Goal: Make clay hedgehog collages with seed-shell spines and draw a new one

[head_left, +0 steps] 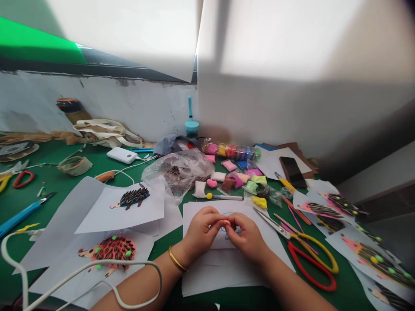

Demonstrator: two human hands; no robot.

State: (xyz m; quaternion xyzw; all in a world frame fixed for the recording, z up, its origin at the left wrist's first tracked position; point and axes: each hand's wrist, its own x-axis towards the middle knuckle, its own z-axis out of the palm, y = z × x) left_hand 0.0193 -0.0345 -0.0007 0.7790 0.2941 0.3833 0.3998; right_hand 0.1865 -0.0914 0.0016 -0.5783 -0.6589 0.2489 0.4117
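Both hands meet over white paper (207,268) at the front centre. My left hand (204,229), with a gold bangle on its wrist, pinches a small lump of pinkish-orange clay (225,223). From the other side, my right hand (244,235) has its thumb and finger closed on the same lump. Beneath and between the hands, a blue line drawing (228,216) partly shows on the paper; the fingers cover much of it. Just beyond the hands lie a capped pen (227,197) with a yellow ball at one end and small coloured clay packets (259,202).
Large scissors (296,236) with red and yellow handles lie to the right, beside seed-covered hedgehog pictures (369,255). More hedgehog pictures (113,252) are on the left, with a white cable (74,273) across them. Behind are a plastic bag (181,168) and a phone (292,172).
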